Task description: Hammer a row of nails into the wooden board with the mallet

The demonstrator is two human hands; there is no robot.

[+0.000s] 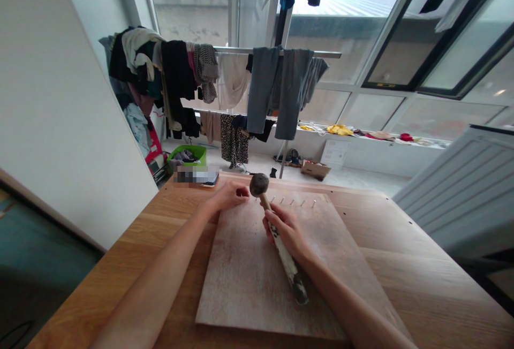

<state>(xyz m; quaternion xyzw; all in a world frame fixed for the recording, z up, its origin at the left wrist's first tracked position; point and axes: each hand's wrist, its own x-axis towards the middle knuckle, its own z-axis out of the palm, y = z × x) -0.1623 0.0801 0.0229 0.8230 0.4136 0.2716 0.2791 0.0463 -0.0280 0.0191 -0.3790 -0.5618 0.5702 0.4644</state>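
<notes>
My right hand [286, 225] is wrapped round the worn, paint-stained wooden handle of a hammer [289, 263]. The hammer's dark, rounded head is raised just right of my left hand. At the far left corner of a flat wooden board [257, 285], my left hand [233, 196] has its fingers pinched together close to the surface. Whatever they hold, if anything, is too small to make out. A row of several thin nails [314, 204] stands up from the board along its far edge, partly behind the hammer and my right hand.
The board lies on a wooden table [168, 242]. A phone-like dark object [209, 179] rests at the table's far left edge. Beyond stand a laundry rack [321, 55] hung with clothes, a green basket [198, 152] and a cardboard box [315, 169]. White panels flank the table.
</notes>
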